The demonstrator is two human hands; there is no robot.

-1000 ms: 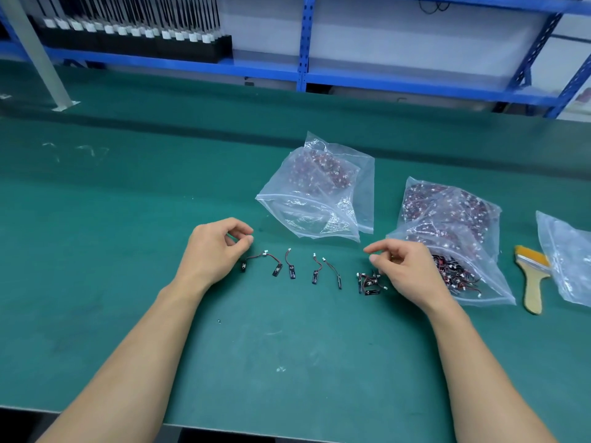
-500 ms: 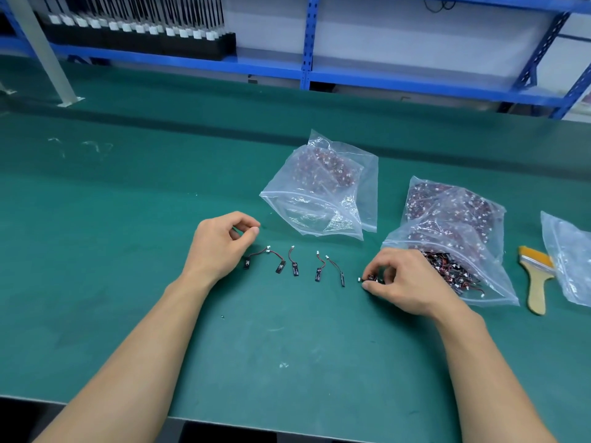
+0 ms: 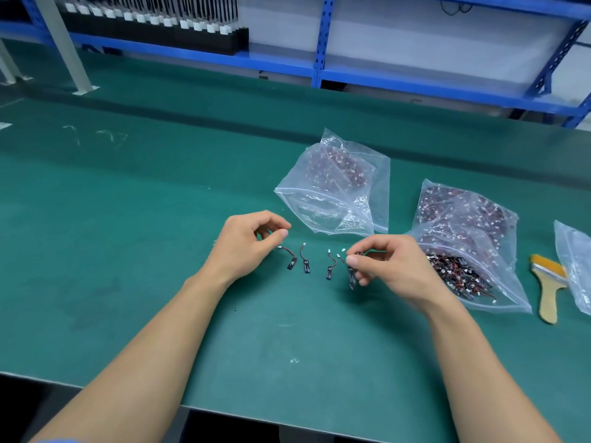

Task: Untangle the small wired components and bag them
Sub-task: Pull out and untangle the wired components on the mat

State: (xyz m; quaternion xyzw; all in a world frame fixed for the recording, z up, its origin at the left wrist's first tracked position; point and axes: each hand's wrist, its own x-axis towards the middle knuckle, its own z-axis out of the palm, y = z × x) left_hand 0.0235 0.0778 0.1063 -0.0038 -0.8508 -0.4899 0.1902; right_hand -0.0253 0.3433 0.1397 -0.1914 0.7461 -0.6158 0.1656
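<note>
Three small wired components lie in a row on the green mat: one (image 3: pixel 291 259) by my left thumb, a second (image 3: pixel 305 262) and a third (image 3: pixel 330 267). Each has a black body, a red-black wire and a white plug. My right hand (image 3: pixel 393 266) pinches a small tangled clump of components (image 3: pixel 352 272) between thumb and fingers, lifted just off the mat. My left hand (image 3: pixel 248 244) rests on the mat left of the row, fingers loosely curled with nothing seen between them. A clear zip bag (image 3: pixel 339 193) holding components lies behind the row. A second bag (image 3: pixel 463 244), fuller and open, lies to the right.
A wooden brush with yellow bristles (image 3: pixel 548 284) lies right of the full bag. Another clear bag (image 3: pixel 575 266) sits at the right edge. Blue shelving (image 3: pixel 319 68) runs along the back. The table's front edge (image 3: pixel 224 414) is close to me.
My right hand dropped onto the tangled clump, pinched it and lifted it off the mat. My left hand kept its place and posture.
</note>
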